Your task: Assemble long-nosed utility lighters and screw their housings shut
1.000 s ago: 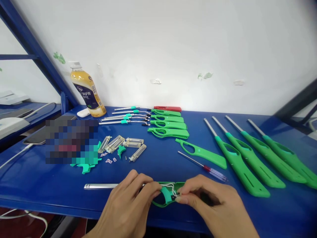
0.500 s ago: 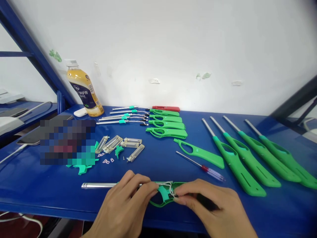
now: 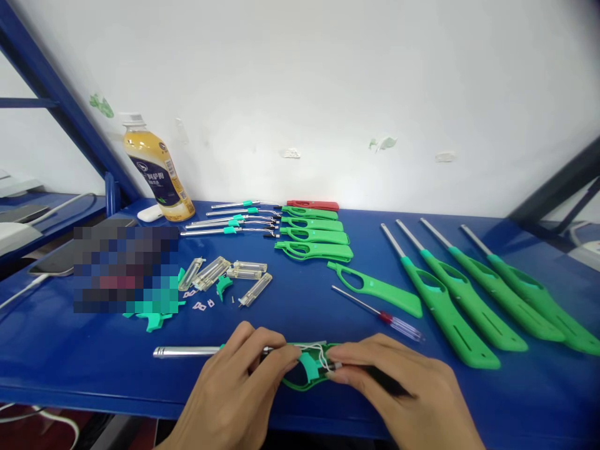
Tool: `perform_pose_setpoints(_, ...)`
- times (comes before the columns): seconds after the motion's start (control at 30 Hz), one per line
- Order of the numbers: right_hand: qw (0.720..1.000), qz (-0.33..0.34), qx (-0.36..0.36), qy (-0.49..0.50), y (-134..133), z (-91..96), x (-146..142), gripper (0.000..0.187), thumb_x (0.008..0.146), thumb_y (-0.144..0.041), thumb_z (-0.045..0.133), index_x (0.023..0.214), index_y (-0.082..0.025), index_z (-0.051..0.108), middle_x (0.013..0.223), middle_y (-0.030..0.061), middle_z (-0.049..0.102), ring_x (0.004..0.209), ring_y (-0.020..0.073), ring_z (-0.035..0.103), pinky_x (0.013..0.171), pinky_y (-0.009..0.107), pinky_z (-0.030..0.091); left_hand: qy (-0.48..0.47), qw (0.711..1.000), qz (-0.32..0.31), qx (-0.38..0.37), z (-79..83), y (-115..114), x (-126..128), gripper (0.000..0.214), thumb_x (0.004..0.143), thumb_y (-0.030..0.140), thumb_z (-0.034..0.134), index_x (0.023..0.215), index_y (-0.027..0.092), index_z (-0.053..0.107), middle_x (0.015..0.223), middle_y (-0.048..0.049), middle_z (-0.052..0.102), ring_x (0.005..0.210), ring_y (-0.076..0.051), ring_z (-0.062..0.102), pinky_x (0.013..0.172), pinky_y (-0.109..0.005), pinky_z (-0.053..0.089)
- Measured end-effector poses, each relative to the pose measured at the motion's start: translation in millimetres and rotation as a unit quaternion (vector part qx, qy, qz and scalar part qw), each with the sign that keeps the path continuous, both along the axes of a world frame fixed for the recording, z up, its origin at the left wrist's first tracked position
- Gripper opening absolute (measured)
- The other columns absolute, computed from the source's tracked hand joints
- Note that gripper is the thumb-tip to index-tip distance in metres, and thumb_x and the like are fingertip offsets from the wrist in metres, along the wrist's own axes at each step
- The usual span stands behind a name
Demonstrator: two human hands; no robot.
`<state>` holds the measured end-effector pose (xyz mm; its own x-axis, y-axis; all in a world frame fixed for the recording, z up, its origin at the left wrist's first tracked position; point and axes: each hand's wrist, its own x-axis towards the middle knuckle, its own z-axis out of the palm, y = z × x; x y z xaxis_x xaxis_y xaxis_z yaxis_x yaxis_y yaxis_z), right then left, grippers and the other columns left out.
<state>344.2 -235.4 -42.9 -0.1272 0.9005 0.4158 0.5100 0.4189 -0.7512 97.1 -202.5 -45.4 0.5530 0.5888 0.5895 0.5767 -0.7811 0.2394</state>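
- The open green shell [image 3: 296, 386] lies at lower centre, teal trigger [image 3: 309, 367] inside.
- Left hand [image 3: 239, 384]: fingertips bunched at the trigger's edge; whether they pinch, I cannot tell.
- Right hand [image 3: 405, 384]: thumb and forefinger pinch a small dark piece [image 3: 334, 367].
- Best handled gently, I judge: shell steady, white wires [image 3: 321, 356] untrapped.
- Upper left, a capped bottle [image 3: 157, 175] holds yellowish liquid; centre-left, clear cartridges [image 3: 255, 290], contents unclear.

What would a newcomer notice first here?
Four green plastic lighters with silver tubes, side by side at right, likely draw the eye first. A yellow plastic bottle with a dark label stands back left. At front, the left hand and right hand handle an open green plastic casing.
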Motion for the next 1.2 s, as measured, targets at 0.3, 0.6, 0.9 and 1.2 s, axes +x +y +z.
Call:
perform_pose_setpoints(0.3,0.999,0.022,-0.007,-0.026,-0.4,2.4,-2.6,0.016,0.104,-0.022,0.07,0.11,-0.035,0.078,0.098,-0.0092,0.083,0.085,0.0118,0.077,0.079,0.017,0.062,-0.022,0.999,-0.006,-0.022,7.6,3.2,0.8,0.04,0.102,-0.004,0.048,0.121,0.022,0.07,0.103,-0.0052,0.071,0.096,-0.019,0.064,0.081,-0.03,0.056)
perform_pose_setpoints(0.6,1.0,0.005,0.012,-0.028,1.5,0.4,-4.3,0.016,0.102,-0.022,0.072,0.109,-0.036,0.077,0.096,-0.011,0.082,0.082,0.01,0.076,0.078,0.016,0.06,-0.029,0.999,0.017,-0.017,3.1,2.8,-0.5,0.036,0.11,0.006,0.043,0.12,0.025,0.071,0.11,-0.0022,0.071,0.094,-0.011,0.073,0.086,-0.02,0.057)
perform_pose_setpoints(0.9,0.999,0.005,0.03,-0.025,-0.1,2.0,-4.4,0.014,0.102,-0.021,0.073,0.106,-0.034,0.077,0.095,-0.0124,0.082,0.08,0.0081,0.076,0.077,0.013,0.059,-0.022,0.999,0.017,-0.017,3.8,2.7,-1.6,0.036,0.111,0.006,0.041,0.121,0.024,0.071,0.111,-0.0031,0.069,0.097,-0.011,0.072,0.09,-0.021,0.056)
perform_pose_setpoints(1.2,0.998,0.007,0.034,-0.056,-1.5,-1.4,-1.1,0.011,0.101,-0.022,0.075,0.104,-0.032,0.076,0.099,-0.0096,0.081,0.088,0.009,0.076,0.082,0.014,0.06,-0.026,0.999,-0.011,-0.036,4.7,2.9,0.3,0.034,0.109,0.002,0.045,0.122,0.02,0.07,0.11,-0.0049,0.066,0.099,-0.013,0.066,0.087,-0.021,0.054)
